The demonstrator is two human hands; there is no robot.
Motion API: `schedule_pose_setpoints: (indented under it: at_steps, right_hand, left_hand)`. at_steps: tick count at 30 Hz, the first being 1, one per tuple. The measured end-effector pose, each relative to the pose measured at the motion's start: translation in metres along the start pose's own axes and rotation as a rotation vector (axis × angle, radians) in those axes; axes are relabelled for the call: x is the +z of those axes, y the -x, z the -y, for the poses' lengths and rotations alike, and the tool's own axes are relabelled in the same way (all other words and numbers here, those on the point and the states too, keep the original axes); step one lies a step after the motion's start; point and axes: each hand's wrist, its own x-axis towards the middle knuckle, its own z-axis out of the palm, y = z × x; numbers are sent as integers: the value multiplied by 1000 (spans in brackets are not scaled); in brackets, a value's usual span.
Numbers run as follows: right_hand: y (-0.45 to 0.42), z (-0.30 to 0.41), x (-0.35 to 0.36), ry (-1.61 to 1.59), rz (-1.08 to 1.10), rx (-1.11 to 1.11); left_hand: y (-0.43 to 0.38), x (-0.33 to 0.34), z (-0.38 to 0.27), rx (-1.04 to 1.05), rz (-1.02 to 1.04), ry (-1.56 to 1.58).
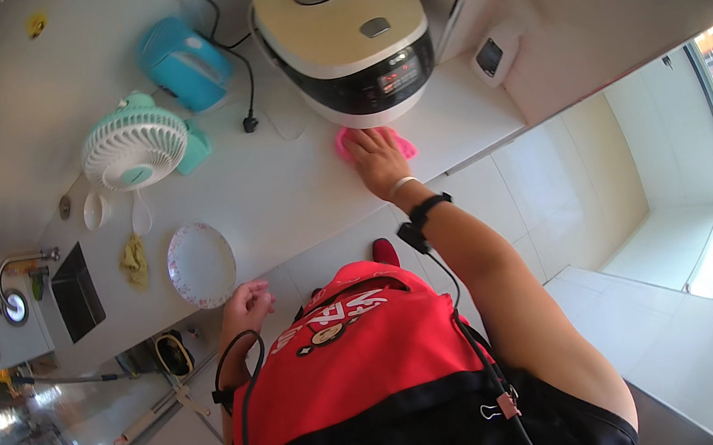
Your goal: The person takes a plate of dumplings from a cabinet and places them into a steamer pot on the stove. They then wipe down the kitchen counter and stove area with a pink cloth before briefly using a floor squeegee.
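Observation:
My right hand [381, 161] presses flat on a pink cloth [407, 146], spread on the white countertop [294, 190] just in front of a rice cooker [342, 18]. Part of the cloth is hidden under the fingers. The rice cooker has a cream lid, a black front panel and a lit display. By the counter's front edge, my left hand [248, 307] hangs with its fingers loosely curled and a little apart. Nothing shows in it. Nearest to it is a white oval plate [201, 264] with a pink floral rim.
A mint-and-white electric fan [134, 147] and a blue electric kettle [185, 63] stand toward the back. A black plug [250, 124] lies near the cooker. Leftward are a white bowl [96, 211], a white spoon [141, 214], a yellowish cloth [134, 261] and a sink [77, 293].

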Motion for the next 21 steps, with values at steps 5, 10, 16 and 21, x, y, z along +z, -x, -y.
schedule_pose_setpoints:
  at_steps: [5, 10, 16, 21]
  right_hand:
    - [47, -111, -44, 249, -119, 299]
    - [67, -197, -67, 338, -300, 584]
    - [55, -124, -22, 258, -336, 738]
    - [79, 21, 25, -32, 72, -156]
  left_hand:
    - [-9, 9, 3, -7, 67, 22]
    - [-12, 15, -5, -22, 73, -53]
    - [6, 26, 6, -110, 72, -42]
    - [-15, 58, -23, -63, 150, -68]
